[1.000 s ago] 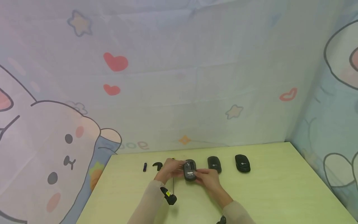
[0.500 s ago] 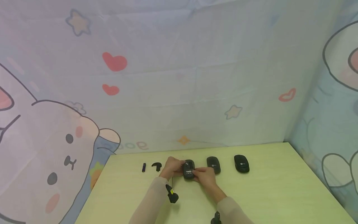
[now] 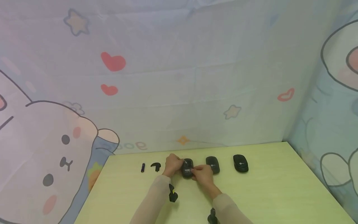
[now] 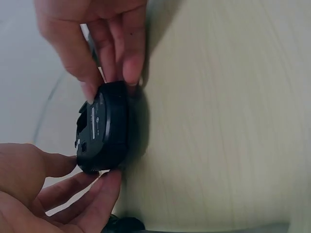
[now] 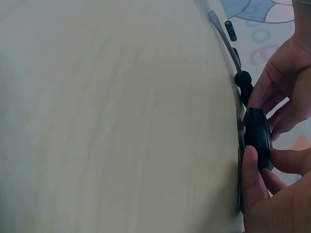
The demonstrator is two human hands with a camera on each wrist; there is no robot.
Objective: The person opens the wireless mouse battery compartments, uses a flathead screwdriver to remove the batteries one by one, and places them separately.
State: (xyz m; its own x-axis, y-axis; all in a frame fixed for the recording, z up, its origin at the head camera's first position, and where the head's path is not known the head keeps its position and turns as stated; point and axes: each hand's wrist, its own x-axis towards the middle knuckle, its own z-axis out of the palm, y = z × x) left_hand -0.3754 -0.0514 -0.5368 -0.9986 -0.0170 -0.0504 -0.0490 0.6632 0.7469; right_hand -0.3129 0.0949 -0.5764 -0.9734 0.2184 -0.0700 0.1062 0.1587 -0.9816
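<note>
dark mouse (image 3: 187,168): lower centre of the head view, underside up, with a recess showing in it.
left hand (image 3: 172,163): on the mouse's left edge, its grip pinching it between thumb and fingers.
right hand (image 3: 203,175): on the opposite edge, its grip also pinching.
good handling: fingertips are best kept at the rim, off the recess; a level, low hold seems steadiest.
screwdriver (image 5: 229,46): upper right of the right wrist view, its handle beside the left hand, likely the nearest obstacle.
left of the hands in the head view: a battery (image 3: 143,167) and a curved black piece (image 3: 156,166).
right of the mouse: two more mice, one near (image 3: 213,165), one farther (image 3: 240,163), on the tabletop (image 3: 268,193).
</note>
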